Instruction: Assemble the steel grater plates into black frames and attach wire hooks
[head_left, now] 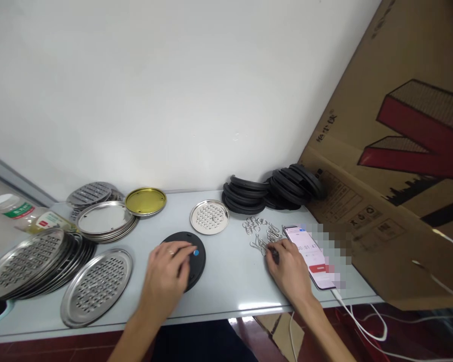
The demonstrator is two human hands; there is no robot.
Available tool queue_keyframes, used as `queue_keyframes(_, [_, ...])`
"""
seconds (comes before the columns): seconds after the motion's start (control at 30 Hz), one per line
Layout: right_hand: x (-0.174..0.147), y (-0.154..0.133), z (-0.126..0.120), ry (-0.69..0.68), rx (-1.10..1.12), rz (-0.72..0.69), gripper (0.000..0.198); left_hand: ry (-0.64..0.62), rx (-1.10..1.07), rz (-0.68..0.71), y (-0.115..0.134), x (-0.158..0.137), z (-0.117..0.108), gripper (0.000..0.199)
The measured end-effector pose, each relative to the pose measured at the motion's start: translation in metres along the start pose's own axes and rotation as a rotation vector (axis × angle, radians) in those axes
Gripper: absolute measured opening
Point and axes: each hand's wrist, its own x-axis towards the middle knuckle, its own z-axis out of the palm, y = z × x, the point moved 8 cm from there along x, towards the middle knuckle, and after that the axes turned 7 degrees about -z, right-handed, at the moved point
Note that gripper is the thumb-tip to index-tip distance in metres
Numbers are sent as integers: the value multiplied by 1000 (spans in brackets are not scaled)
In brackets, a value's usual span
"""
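My left hand is over a black round disc on the table, hiding its left part. Its fingers are curled together, the index fingertip close to a small blue spot on the disc. What they pinch, if anything, I cannot make out. My right hand is bent down at the near edge of a pile of small wire hooks. Its fingertips are drawn together, and whatever is between them is hidden. Small metal rings lie just beyond the hooks. Behind the disc rests a round perforated metal plate.
Stacked grater plates, a single oval grater plate, plain metal plates, a gold lid and a bottle stand left. Black curved pieces line the wall. A phone with cable and a cardboard box are right.
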Motion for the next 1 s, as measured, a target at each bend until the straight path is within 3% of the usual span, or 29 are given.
queue_keyframes(0.13, [-3, 3, -2, 53, 90, 28, 20, -239, -85, 160, 84, 33, 46, 33])
queue_keyframes(0.17, [-4, 4, -4, 76, 117, 35, 20, -316, -72, 172, 98, 41, 62, 31])
queue_keyframes(0.23, [-6, 7, -7, 126, 174, 56, 22, -343, -60, 155, 115, 61, 86, 26])
queue_keyframes(0.37, [-11, 16, -10, 197, 280, 129, 24, -355, -21, 110, 122, 90, 125, 17])
queue_keyframes(0.47, [-13, 22, -9, 212, 341, 186, 23, -364, 8, 110, 120, 97, 139, 16])
queue_keyframes(1.0, [-16, 34, -3, 234, 554, 356, 24, -332, 82, 225, 126, 88, 144, 11])
